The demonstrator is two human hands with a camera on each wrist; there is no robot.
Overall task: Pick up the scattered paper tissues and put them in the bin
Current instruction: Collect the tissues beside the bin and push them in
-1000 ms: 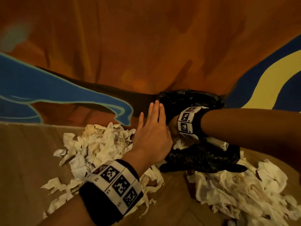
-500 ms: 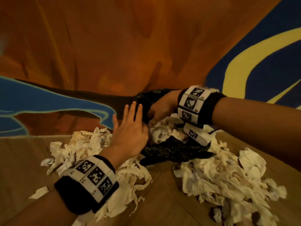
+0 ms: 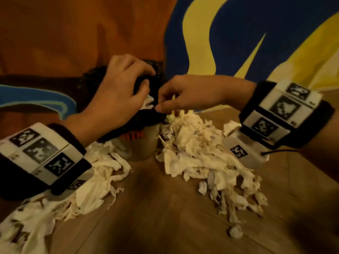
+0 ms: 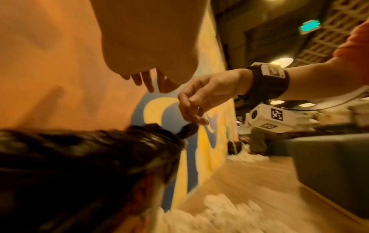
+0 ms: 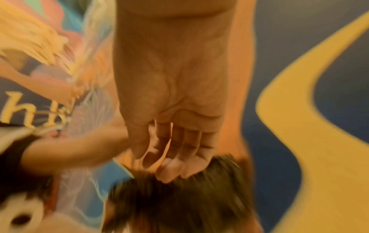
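A small pale bin (image 3: 136, 143) with orange lettering stands on the floor against the wall, lined with a black bag (image 3: 146, 118); some tissue shows inside its mouth. My right hand (image 3: 161, 107) pinches the edge of the black bag (image 4: 188, 130) at the bin's right rim. My left hand (image 3: 146, 77) hovers over the bin's mouth with loosely curled fingers (image 4: 148, 85) and nothing shows between them. Crumpled white tissues lie in one heap left of the bin (image 3: 99, 173) and another heap to its right (image 3: 198, 151). The right wrist view is blurred, showing curled fingers (image 5: 169, 167) above the dark bag (image 5: 179, 201).
A painted wall (image 3: 238, 43) in orange, blue and yellow rises directly behind the bin. Bare wooden floor (image 3: 156, 217) lies in front between the two heaps. A few stray tissue bits (image 3: 235, 231) sit at the front right. A grey sofa-like block (image 4: 329, 165) stands further right.
My left hand's straight fingers have curled and risen above the bin. My right hand came off the tissues at the bin's mouth and now pinches the bag's edge. The bin's pale wall has come into view.
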